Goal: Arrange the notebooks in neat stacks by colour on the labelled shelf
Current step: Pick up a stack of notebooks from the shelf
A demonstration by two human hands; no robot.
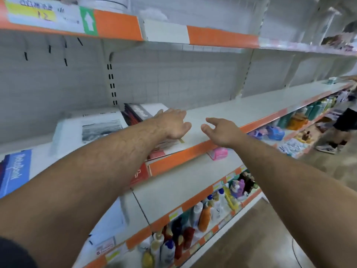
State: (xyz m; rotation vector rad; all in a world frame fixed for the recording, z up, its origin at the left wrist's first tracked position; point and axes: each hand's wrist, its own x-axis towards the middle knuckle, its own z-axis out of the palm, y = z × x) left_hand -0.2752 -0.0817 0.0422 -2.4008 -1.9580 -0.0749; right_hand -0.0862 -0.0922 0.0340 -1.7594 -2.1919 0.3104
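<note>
Reading the labels first: the blue softcover notebook (15, 171) at the far left of the white metal middle shelf (241, 107) carries "Notebook" in white script, running sideways. The black-covered notebook stack (135, 113) at the back of that shelf bears a script word too blurred for me to read. On the shelf above, a yellow paper price tag (31, 13) shows "12" under characters I cannot make out. A green label with a white up arrow (88, 21) sits just to its right.

My left hand (172, 122) lies palm down, fingers relaxed and together, over a red-covered notebook pile (157, 154) at the middle shelf's front edge. It grasps nothing, and I cannot tell whether the palm actually presses on the top cover. My right hand (218, 131) hovers above the shelf just right of the left one, fingers loosely spread, thumb out, holding nothing. The two hands are near each other but apart.

A white notebook stack with a grey photo cover (90, 128) lies between the blue notebook and the black stack. The red pile reaches the shelf's orange front strip (193, 152). Right of my hands, the shelf's white surface runs on toward its far end. One shelf down, a pink wrapped pack (218, 153) lies near the front edge.
</note>
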